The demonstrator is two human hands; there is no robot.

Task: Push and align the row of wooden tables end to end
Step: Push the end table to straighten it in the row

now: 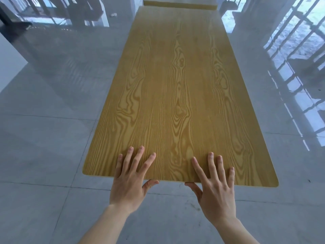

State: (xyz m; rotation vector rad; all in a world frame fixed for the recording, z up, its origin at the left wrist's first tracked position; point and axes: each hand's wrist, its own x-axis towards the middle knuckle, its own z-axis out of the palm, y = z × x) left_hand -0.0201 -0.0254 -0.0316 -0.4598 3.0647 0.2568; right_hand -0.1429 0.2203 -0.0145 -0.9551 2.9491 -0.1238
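Observation:
A long wooden table (175,85) with yellow grain runs away from me down the middle of the view. Its near short edge is under my hands. My left hand (131,180) lies with spread fingers flat on the top and its thumb beneath the edge. My right hand (215,184) rests the same way a little to the right, thumb under the edge. A second wooden table (179,4) stands at the far end, shifted slightly to the right, its near edge meeting or nearly meeting the first table.
A glossy grey tiled floor (52,138) lies on both sides of the table. Dark furniture legs (79,13) stand at the far left. Window frames are mirrored in the floor (295,59) on the right.

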